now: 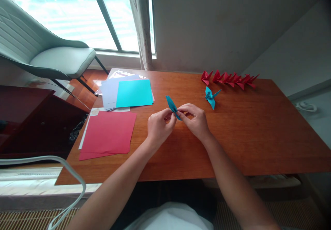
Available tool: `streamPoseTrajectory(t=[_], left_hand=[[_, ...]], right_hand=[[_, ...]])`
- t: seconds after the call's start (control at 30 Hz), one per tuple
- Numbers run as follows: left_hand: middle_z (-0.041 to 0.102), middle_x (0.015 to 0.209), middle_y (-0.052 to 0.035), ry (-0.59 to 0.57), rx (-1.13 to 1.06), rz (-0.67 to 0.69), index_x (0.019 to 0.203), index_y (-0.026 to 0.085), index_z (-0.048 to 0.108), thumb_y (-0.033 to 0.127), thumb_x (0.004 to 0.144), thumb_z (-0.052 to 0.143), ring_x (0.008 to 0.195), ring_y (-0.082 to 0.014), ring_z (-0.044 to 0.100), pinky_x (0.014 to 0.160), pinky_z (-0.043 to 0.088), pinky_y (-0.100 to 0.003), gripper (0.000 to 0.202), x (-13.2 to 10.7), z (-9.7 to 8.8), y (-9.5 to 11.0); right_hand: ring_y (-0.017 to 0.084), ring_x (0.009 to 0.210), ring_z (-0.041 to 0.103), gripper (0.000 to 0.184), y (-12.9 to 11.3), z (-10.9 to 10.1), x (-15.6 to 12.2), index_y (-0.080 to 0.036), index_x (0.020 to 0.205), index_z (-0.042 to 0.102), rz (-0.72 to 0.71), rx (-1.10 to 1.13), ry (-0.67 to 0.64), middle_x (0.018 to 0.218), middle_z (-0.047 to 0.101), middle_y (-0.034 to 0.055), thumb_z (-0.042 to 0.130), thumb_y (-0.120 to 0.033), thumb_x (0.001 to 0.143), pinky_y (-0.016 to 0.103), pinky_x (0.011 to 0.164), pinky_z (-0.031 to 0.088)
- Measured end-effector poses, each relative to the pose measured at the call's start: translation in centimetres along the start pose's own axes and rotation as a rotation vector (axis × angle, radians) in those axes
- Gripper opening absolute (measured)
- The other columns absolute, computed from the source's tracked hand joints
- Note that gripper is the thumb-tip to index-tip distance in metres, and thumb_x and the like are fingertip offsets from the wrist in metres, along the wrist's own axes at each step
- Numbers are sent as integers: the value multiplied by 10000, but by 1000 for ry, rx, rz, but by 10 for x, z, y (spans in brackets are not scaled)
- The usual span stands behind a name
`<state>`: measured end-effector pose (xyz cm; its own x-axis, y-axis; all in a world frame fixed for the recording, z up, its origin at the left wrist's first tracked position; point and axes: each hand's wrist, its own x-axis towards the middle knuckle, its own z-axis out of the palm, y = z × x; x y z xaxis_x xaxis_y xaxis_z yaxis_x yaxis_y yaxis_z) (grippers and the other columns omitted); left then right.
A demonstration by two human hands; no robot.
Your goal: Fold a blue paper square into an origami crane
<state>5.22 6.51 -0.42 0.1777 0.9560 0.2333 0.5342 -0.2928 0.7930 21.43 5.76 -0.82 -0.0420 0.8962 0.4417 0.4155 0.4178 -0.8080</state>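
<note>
Folded paper (170, 103), blue: pinched by left hand (159, 124) and right hand (196, 119); judged light, easily crushed, best held at folded edges.

No words, numbers or brands can be read; the marks on the white sheet (117, 73), left of the frame's upper middle, are too small to make out.

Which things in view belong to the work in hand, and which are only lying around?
Belonging, it seems:
folded blue paper, pinched by left fingers and right fingers
turquoise sheet
red sheets
blue crane
red cranes
wooden table

Only around, probably:
chair
curtain
white cable
</note>
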Motion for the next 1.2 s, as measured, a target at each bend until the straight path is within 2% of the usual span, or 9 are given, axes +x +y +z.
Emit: streamPoseTrajectory(t=[0.23,0.37,0.6,1.0,1.2], left_hand=[[751,753,-17,19,102,53,803,215,713,272,883,581,670,-159,685,636,450,-238,165,-1,0,0],[769,789,-23,-11,47,104,864,215,731,232,889,561,689,-157,699,652,473,-233,173,-1,0,-2],[786,838,-28,-15,-1,69,950,219,763,258,904,562,715,-155,707,667,498,-225,210,1,-2,-1],[765,791,-21,-25,43,171,840,209,724,175,855,557,691,-157,687,670,473,-243,172,0,-3,1],[757,783,-22,-10,54,159,814,211,694,207,877,557,701,-161,688,673,475,-254,151,0,-4,2]], right_hand=[[186,810,687,56,0,-1,0,-230,926,719,-16,-22,-11,896,721,40,685,-271,910,289,650,561],[176,804,684,65,0,-3,0,-235,957,718,-80,-72,-15,915,722,40,665,-246,921,287,666,574],[193,918,674,195,1,-2,-3,-240,1091,689,-160,-134,-68,1035,699,66,607,-181,924,299,718,596],[182,802,659,81,-1,-4,1,-243,932,701,-36,-100,-33,895,716,36,623,-264,924,294,676,532],[190,818,683,106,2,-2,0,-231,905,756,119,120,37,896,743,40,696,-316,890,301,706,542]])
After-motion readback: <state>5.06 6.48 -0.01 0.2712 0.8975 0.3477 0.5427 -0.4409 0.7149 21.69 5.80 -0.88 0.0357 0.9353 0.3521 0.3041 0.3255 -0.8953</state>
